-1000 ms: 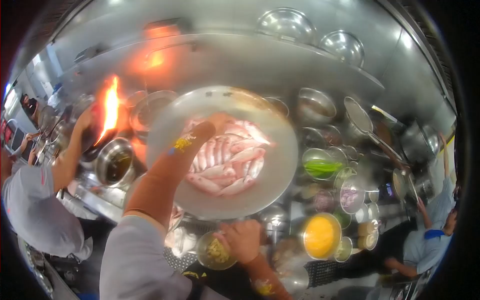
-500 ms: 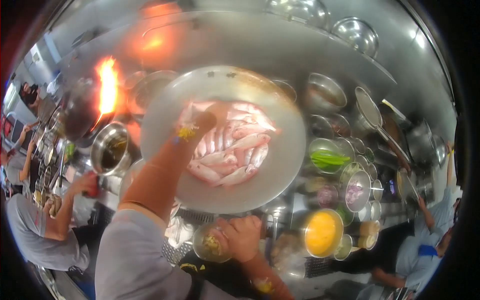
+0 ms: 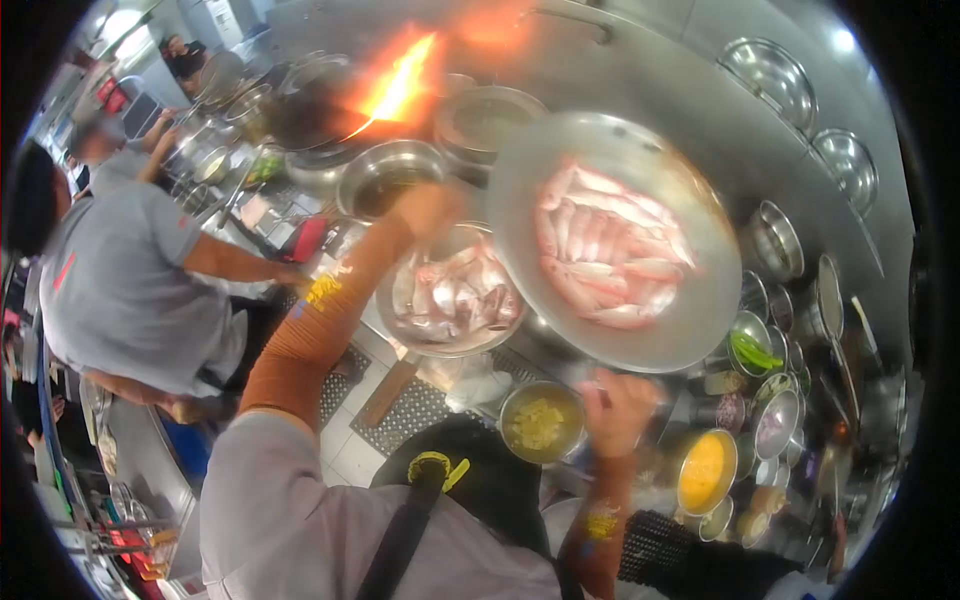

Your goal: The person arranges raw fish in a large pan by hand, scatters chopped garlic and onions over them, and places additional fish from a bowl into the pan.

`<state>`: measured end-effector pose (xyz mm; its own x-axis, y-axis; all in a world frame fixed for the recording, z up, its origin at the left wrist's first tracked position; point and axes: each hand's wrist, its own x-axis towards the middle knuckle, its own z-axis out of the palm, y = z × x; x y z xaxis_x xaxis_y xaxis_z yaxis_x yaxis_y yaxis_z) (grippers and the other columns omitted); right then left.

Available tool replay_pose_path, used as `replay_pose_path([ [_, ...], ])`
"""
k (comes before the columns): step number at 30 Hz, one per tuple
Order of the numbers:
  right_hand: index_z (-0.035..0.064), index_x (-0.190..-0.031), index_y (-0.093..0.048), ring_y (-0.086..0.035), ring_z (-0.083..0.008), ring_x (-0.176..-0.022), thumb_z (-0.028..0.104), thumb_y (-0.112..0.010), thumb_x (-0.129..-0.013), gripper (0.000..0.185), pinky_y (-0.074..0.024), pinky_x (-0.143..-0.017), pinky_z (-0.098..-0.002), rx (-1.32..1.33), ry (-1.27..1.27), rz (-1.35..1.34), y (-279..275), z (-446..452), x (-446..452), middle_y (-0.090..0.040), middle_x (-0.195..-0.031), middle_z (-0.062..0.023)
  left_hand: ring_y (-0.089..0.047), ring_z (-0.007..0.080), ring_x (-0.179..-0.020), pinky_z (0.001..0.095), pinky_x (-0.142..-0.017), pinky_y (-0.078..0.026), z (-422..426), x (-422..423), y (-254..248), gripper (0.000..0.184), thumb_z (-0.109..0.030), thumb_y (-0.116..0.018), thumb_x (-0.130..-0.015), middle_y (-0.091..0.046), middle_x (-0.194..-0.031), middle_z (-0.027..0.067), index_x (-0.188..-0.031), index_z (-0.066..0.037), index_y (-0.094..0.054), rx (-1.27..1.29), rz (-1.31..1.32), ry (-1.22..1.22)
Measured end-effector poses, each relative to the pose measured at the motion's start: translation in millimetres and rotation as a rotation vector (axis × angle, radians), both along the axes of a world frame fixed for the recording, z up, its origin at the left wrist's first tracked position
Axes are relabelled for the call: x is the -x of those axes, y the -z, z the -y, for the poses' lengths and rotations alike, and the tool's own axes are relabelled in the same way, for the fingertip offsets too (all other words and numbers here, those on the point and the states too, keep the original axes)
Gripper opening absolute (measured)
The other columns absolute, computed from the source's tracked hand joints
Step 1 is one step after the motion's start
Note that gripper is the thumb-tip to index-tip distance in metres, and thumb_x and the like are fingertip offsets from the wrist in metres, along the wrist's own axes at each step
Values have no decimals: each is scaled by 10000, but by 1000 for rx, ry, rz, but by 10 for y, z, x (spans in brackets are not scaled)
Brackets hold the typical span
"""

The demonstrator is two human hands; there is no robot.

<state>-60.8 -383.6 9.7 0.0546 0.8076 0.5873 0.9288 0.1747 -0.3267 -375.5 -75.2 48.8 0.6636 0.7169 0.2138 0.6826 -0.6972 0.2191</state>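
A large metal wok [image 3: 520,230] holds several pinkish whole fish [image 3: 610,250] laid close together. To its left, a steel bowl [image 3: 385,318] contains more fish [image 3: 455,295], some looking like heads or pieces. My left hand [image 3: 430,212] is over that bowl's far rim, its fingers smeared by motion. My right hand [image 3: 618,410] is closed just below the wok's near rim; what it grips, if anything, is hidden. Beside it on the left is a small metal bowl [image 3: 543,425] of yellow-green chopped bits.
A tall flame [image 3: 400,80] rises from a dark wok at the back left, behind a steel pot [image 3: 390,180] of dark liquid. Bowls of orange-yellow liquid [image 3: 706,472] and green vegetables [image 3: 752,350] stand right. A co-worker [image 3: 130,280] stands at left.
My left hand has left the fish in the wok and moved left to the steel bowl. The view has turned. My right hand now shows farther from the small bowl.
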Motion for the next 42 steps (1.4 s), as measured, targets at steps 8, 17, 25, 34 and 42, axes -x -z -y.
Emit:
replay_pose_path([
  [8, 101, -951, -717, -556, -271, -804, 275, -756, -782, 245, -378, -826, -409, 29, 9, 65, -20, 42, -3, -627, -802, -57, -670, 342, -898, 438, -841, -509, 872, 221, 511, 268, -283, -677, -756, -703, -927, 149, -968, -123, -708, 355, -270, 54],
  [17, 121, -950, -722, -567, -262, -816, 299, -770, -770, 257, -387, -812, -410, -24, 6, 43, -49, 54, 14, -648, -851, -40, -659, 353, -992, 440, -893, -485, 1078, 61, 791, 417, -341, -624, -831, -697, -1056, 169, -1212, -173, -652, 453, -289, 151],
  [25, 130, -927, -730, -558, -243, -791, 320, -784, -754, 263, -388, -802, -406, -33, 18, -9, -57, 57, 3, -610, -797, -23, -671, 333, -848, 440, -779, -513, 1054, 196, 413, 430, -486, -615, -880, -702, -887, 177, -1046, -100, -706, 478, -158, 59],
  [34, 137, -895, -726, -536, -241, -762, 337, -773, -766, 242, -388, -798, -412, -60, 53, -10, -50, 49, -10, -574, -755, -19, -678, 129, -810, 297, -717, -537, 587, 29, -703, 261, -102, -709, -851, -696, -879, 87, -1086, -18, -631, 251, 375, -32],
  [42, 148, -935, -701, -526, -246, -757, 331, -775, -765, 261, -374, -787, -423, -17, 24, -43, 5, 45, -78, -551, -766, -20, -689, 310, -901, 391, -802, -531, -515, -1683, -704, 308, -273, -696, -863, -708, -988, 162, -1078, -53, -670, 21, 190, 154],
])
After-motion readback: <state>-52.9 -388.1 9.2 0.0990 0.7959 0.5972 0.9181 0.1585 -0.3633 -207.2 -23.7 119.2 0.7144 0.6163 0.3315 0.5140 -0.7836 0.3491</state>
